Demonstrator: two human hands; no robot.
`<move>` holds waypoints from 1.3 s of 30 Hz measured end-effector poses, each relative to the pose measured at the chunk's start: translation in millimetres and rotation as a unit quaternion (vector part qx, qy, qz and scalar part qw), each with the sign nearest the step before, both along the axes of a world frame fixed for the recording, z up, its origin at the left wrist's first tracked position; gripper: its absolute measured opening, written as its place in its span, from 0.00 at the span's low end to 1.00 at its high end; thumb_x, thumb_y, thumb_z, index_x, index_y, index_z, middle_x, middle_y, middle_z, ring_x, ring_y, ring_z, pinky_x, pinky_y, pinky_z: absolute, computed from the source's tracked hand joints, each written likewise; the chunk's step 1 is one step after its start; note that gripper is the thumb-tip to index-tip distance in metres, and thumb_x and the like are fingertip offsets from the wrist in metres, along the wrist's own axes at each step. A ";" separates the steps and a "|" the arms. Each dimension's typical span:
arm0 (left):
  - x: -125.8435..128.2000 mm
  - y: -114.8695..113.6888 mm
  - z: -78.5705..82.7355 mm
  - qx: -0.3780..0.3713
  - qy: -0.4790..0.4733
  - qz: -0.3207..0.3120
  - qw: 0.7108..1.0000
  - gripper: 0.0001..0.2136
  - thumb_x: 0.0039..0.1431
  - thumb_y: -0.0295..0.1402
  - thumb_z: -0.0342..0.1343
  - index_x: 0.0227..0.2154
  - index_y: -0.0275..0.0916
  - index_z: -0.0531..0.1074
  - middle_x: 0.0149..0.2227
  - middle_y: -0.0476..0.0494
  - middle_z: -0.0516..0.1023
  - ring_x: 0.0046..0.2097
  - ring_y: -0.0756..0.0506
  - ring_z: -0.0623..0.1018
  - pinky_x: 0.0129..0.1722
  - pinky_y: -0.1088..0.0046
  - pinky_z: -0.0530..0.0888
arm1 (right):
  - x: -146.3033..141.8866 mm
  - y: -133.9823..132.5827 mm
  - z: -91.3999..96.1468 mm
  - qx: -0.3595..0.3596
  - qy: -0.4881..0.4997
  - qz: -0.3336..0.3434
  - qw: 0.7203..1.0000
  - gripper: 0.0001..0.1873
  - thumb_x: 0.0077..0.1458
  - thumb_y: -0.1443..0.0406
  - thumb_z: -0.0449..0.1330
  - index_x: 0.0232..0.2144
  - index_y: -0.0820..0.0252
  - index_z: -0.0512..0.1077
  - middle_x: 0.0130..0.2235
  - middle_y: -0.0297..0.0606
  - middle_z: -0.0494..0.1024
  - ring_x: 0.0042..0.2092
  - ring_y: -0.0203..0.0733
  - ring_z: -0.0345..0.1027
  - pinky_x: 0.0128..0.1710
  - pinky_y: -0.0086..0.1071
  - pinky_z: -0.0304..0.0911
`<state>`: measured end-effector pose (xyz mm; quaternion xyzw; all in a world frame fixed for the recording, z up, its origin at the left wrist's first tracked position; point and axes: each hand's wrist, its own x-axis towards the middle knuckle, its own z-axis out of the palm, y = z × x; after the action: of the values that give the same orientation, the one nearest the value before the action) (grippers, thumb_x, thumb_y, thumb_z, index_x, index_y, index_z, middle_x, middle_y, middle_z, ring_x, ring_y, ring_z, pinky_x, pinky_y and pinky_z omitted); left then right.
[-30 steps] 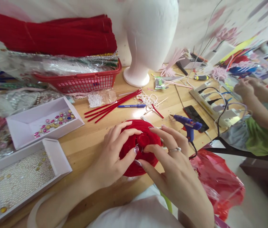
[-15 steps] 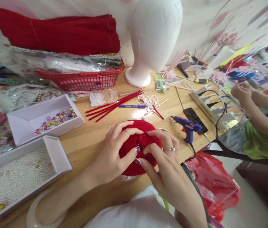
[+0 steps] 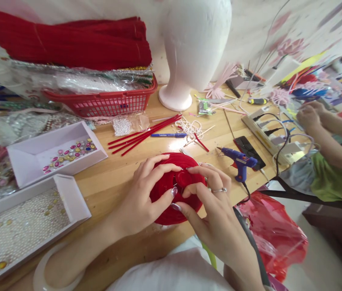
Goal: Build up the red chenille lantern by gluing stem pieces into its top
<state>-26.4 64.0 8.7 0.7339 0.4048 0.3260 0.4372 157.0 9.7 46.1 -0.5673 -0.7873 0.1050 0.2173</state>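
A round, fuzzy red piece [image 3: 171,218] rests at the table's front edge, between both hands. It looks wound from pipe cleaners, with a small red coil [image 3: 183,178] at its centre and thin bare wire beside the coil. My left hand [image 3: 145,198] lies over its left side, fingers curved around it and thumb pressed near the middle. From the right, my right hand [image 3: 215,202] grips it with bent fingers at the coil and the thumb close to the left thumb. The fingers hide much of the piece.
A blue glue gun [image 3: 240,159] and a phone [image 3: 249,152] lie right, by a power strip [image 3: 264,135]. Red pipe cleaners [image 3: 146,135] and a blue pen [image 3: 168,135] lie ahead, before a foam head [image 3: 195,44]. White boxes [image 3: 80,198] hold beads; a co-worker's hands [image 3: 310,115] are far right.
The view has shifted very slightly. Both hands keep almost the same hold on the red piece, with only tiny finger movement around the central coil.
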 end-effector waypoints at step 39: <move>-28.6 -21.4 -24.1 0.027 -0.145 0.149 0.978 0.09 0.70 0.40 0.50 0.39 0.43 0.72 0.48 0.44 0.74 0.51 0.44 0.73 0.53 0.69 0.70 | 98.6 -9.1 -65.6 0.257 0.181 -0.388 0.867 0.24 0.60 0.47 0.58 0.47 0.59 0.67 0.46 0.48 0.71 0.47 0.52 0.68 0.51 0.52 0.65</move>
<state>-55.0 42.6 -15.4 0.6220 0.4329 0.5010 0.4179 255.5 0.6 -19.5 -0.7223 -0.4500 -0.0930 0.5169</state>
